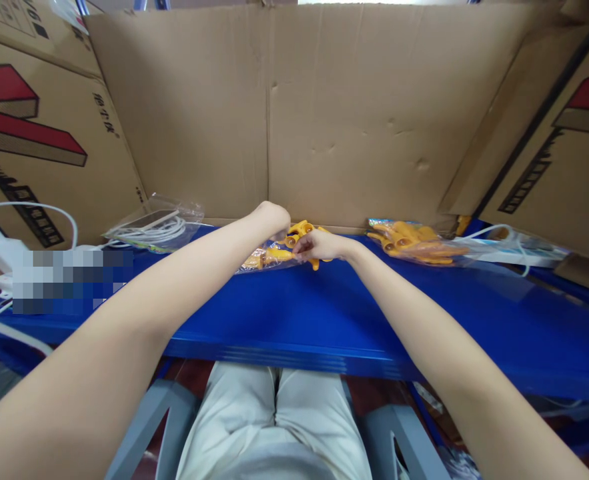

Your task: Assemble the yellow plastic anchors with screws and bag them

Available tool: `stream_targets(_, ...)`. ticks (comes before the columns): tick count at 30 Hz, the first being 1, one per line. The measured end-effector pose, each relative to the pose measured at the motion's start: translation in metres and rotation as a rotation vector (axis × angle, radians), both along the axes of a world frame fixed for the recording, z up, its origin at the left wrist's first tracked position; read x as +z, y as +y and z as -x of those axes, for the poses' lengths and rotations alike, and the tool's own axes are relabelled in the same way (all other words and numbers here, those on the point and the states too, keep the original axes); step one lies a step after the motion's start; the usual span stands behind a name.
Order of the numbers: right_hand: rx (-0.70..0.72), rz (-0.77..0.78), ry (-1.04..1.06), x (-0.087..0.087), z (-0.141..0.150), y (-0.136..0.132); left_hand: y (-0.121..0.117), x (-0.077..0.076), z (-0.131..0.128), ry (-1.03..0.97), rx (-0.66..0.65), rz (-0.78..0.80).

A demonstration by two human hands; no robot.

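My left hand [275, 219] is curled closed at the back of the blue shelf, its fingertips mostly hidden behind the wrist. Just below it lies a clear plastic bag [254, 267] with yellow-orange pieces inside. My right hand [327, 245] reaches in from the other side, thumb and fingers pinched at the end of a yellow plastic piece [278, 255] by the bag. Behind and under the right hand are more yellow plastic parts [300, 229] with round brownish spots. Their exact kind is too small to make out.
Another clear bag of yellow parts [409, 243] lies to the right, beside a white cable [504, 228]. At left are a bag of coiled white cable [159, 230] and white plugs [4, 257]. Cardboard walls [354, 100] enclose the blue shelf [294, 313] at the back and sides.
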State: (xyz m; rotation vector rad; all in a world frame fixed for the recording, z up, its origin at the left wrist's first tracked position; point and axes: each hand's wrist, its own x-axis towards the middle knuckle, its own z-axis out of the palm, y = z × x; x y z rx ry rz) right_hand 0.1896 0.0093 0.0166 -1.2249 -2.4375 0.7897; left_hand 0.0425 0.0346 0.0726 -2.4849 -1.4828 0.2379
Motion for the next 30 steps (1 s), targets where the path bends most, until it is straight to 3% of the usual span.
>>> stream_targets(1, -0.012, -0.015, 0.006, 0.0, 0.001, 0.0, -0.011, 0.006, -0.003, 0.11, 0.141, 0.059)
stream_targets(4, -0.035, -0.051, 0.078, 0.0, 0.005, 0.0, -0.037, 0.022, -0.009, 0.133, 0.291, 0.226)
stream_targets(7, -0.02, 0.023, 0.209, -0.003, 0.009, 0.0, -0.046, 0.033, -0.001, 0.026, 0.288, 0.179)
stream_targets(11, 0.008, 0.204, 0.365, -0.012, 0.013, 0.001, -0.048, 0.039, 0.027, -0.117, 0.284, 0.038)
stream_targets(14, 0.057, 0.323, 0.317, -0.015, 0.013, 0.0, -0.055, 0.033, 0.045, -0.137, 0.239, 0.04)
stream_targets(18, 0.112, 0.344, 0.158, -0.007, 0.009, -0.006, -0.07, 0.018, 0.051, -0.083, 0.012, 0.026)
stream_targets(21, 0.087, 0.258, -0.03, 0.006, 0.001, -0.015, -0.084, 0.009, 0.045, -0.061, -0.098, 0.07)
stream_targets(25, -0.002, 0.07, -0.268, 0.018, -0.013, -0.028, -0.097, 0.0, 0.033, 0.027, -0.119, 0.172)
stream_targets(30, -0.069, -0.072, -0.365, 0.011, -0.027, -0.033, -0.1, -0.012, 0.017, 0.129, -0.074, 0.102)
